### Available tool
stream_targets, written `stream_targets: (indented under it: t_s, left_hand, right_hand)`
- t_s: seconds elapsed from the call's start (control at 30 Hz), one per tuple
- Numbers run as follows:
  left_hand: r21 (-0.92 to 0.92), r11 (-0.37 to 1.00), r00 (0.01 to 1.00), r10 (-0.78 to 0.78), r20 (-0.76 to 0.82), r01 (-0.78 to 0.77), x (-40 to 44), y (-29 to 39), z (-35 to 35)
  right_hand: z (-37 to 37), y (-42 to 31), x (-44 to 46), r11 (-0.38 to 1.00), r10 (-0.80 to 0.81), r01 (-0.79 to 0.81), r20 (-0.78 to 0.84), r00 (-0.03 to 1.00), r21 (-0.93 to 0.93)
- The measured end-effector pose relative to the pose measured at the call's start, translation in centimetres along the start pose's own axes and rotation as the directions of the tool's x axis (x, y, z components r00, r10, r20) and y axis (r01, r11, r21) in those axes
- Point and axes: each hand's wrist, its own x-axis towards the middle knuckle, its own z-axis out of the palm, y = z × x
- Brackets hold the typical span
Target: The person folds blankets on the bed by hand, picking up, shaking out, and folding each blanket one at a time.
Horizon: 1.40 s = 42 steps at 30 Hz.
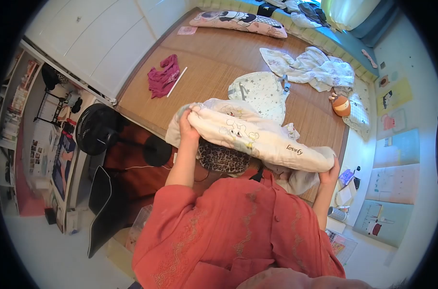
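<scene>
A cream blanket (267, 140) with a cartoon print and the word "lovely" is stretched across in front of me, partly bunched. My left hand (188, 126) is closed around its upper left end. At the lower right end, my right hand (330, 170) grips the fabric, with its fingers partly hidden. More of the blanket hangs below and behind this band. Just past it, a white star-patterned cloth (262, 92) with a grey-blue strap lies on the bed mat.
The brown bed mat (214, 62) carries a magenta garment (164, 77), a white stick (177, 82), a long printed pillow (238, 23), a rumpled floral sheet (315, 67) and an orange plush toy (341, 105). A black fan (96, 129) and a chair (105, 207) stand left.
</scene>
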Motion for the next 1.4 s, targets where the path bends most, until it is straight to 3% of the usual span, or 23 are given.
stream_targets:
  t_s: [0.1,0.13,0.27,0.43,0.5,0.57,0.63,0.67,0.7,0.73,0.77,0.8,0.83,0.87,0.93,1.0,1.03,1.1,1.13,1.17,1.2,1.23,1.4]
  left_hand:
    - [-0.019,0.999,0.999,0.027,0.019,-0.027,0.9,2.2,-0.1]
    - [-0.04,0.999,0.998,0.032,0.06,-0.03,1.3,2.4,-0.2]
    - [-0.028,0.998,0.999,0.05,0.018,-0.049,0.9,1.7,0.0]
    - [0.096,0.995,0.983,0.018,-0.185,-0.001,4.6,1.4,-3.2]
    - [0.201,0.979,0.974,0.062,-0.219,-0.018,6.3,2.1,-1.6]
    - [0.299,0.944,0.98,0.175,-0.096,-0.139,8.1,1.9,1.0]
    - [0.327,0.919,0.963,0.26,-0.079,-0.221,9.4,1.9,7.4]
    - [0.603,0.518,0.791,0.467,0.395,-0.607,12.1,2.3,7.9]
    - [0.556,0.579,0.803,0.44,0.401,-0.595,14.7,3.2,11.1]
    - [0.296,0.849,0.887,0.354,0.297,-0.438,14.4,4.4,16.6]
    - [0.415,0.588,0.714,0.497,0.493,-0.695,11.2,5.1,20.8]
    - [0.183,0.89,0.855,0.318,0.41,-0.418,11.2,7.1,25.4]
    - [0.154,0.826,0.759,0.402,0.512,-0.542,11.2,9.1,28.1]
    - [0.224,0.523,0.526,0.547,0.652,-0.822,9.0,10.1,30.5]
    - [0.014,0.854,0.732,0.437,0.524,-0.52,3.6,13.0,36.1]
    - [-0.119,0.908,0.66,0.377,0.65,-0.402,2.0,15.9,36.5]
    - [-0.089,0.866,0.632,0.425,0.648,-0.492,-0.3,15.7,35.7]
    - [0.122,0.621,0.57,0.602,0.559,-0.775,-8.4,11.5,33.3]
    - [0.147,0.629,0.588,0.583,0.56,-0.764,-8.8,11.0,31.0]
    - [0.095,0.77,0.693,0.503,0.517,-0.631,-6.5,12.1,28.4]
    - [0.185,0.703,0.674,0.521,0.523,-0.687,-6.1,11.7,25.7]
    - [0.13,0.837,0.792,0.438,0.425,-0.532,-3.8,12.5,22.9]
    - [0.242,0.798,0.831,0.502,0.241,-0.552,-2.9,9.2,16.4]
  right_hand:
    - [2.2,-3.0,-3.4,0.979,-0.176,0.18,-0.051,0.983,0.099]
    - [2.0,-3.9,-4.5,0.966,-0.221,0.21,0.061,0.973,0.151]
    - [-0.7,-2.8,-3.8,0.911,-0.332,0.345,-0.095,0.938,0.224]
    - [-6.4,-1.7,4.5,0.944,-0.199,0.237,-0.178,0.964,0.229]
    - [-5.1,-3.1,5.5,0.984,-0.159,0.172,-0.192,0.968,0.052]
    - [-2.1,-6.6,5.7,0.963,-0.269,0.267,-0.102,0.958,-0.028]
    - [-2.8,-11.1,9.3,0.724,-0.548,0.564,0.165,0.82,-0.397]
    - [1.7,-13.6,8.4,0.889,-0.457,0.453,-0.075,0.886,-0.072]
    - [2.6,-16.7,10.0,0.826,-0.56,0.558,-0.003,0.828,-0.08]
    - [5.2,-19.2,9.0,0.764,-0.636,0.642,0.086,0.767,-0.068]
    - [8.6,-21.1,7.0,0.668,-0.739,0.742,0.076,0.67,-0.05]
    - [10.2,-23.9,6.1,0.64,-0.756,0.766,0.129,0.642,-0.059]
    - [12.7,-25.5,3.3,0.581,-0.791,0.812,0.198,0.578,-0.048]
    - [14.8,-26.9,0.7,0.541,-0.831,0.841,0.144,0.537,-0.012]
    - [16.9,-28.5,-4.9,0.382,-0.907,0.924,0.192,0.375,-0.001]
    - [19.7,-25.3,-12.5,0.34,-0.939,0.936,0.093,0.332,0.092]
    - [19.6,-23.9,-14.3,0.283,-0.957,0.954,0.088,0.275,0.099]
    - [16.5,-21.5,-13.8,0.316,-0.949,0.949,-0.01,0.316,-0.016]
    - [12.5,-22.0,-10.8,0.372,-0.928,0.927,0.019,0.373,-0.034]
    - [8.7,-22.6,-8.0,0.594,-0.787,0.786,-0.076,0.612,0.17]
    - [6.3,-21.8,-6.4,0.621,-0.747,0.746,-0.108,0.656,0.241]
    - [3.9,-21.3,-5.3,0.644,-0.718,0.73,-0.146,0.68,0.229]
    - [-2.8,-17.5,-2.3,0.702,-0.602,0.697,-0.4,0.691,0.147]
